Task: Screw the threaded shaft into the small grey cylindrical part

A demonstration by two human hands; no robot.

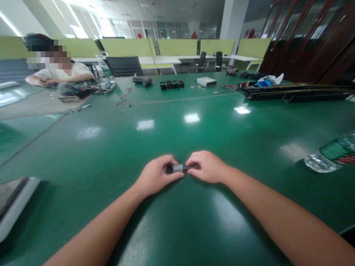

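Note:
A small grey metal cylinder [178, 168] lies level between my two hands, low over the green table. From its right end runs a thin, dark, ridged shaft [189, 167]; its exact kind I cannot make out. My left hand [158, 174] is closed around the cylinder, thumb along the near side and fingers behind. On the shaft's outer end, my right hand [206, 167] pinches with thumb and fingertips, which partly hide it.
A water bottle [330, 157] lies on the right of the green table [166, 140]. Farther back are a white box [206, 81], black parts [172, 85], a power drill [142, 81] and long black rails [294, 92]. A co-worker [63, 72] sits at far left.

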